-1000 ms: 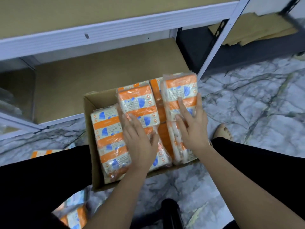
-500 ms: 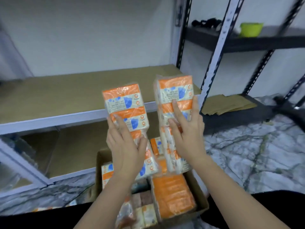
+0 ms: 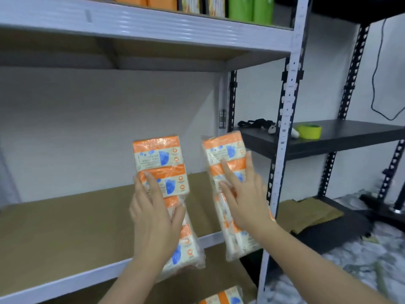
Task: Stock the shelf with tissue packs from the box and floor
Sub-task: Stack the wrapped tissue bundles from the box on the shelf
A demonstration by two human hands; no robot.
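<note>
I am making out blurred print on the tissue pack above my left fingers, but no word is reading clearly. The pack above my right fingers is showing equally smeared lettering.

Your brown shelf board lies bare; the black shelf beside it carries a green tape roll and a black cord.

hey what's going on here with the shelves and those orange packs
A person is stocking a shelf. The left hand holds one long tissue pack and the right hand holds another tissue pack, both raised in front of the bare brown shelf board. Neither is set down yet. More packs show below.
</note>
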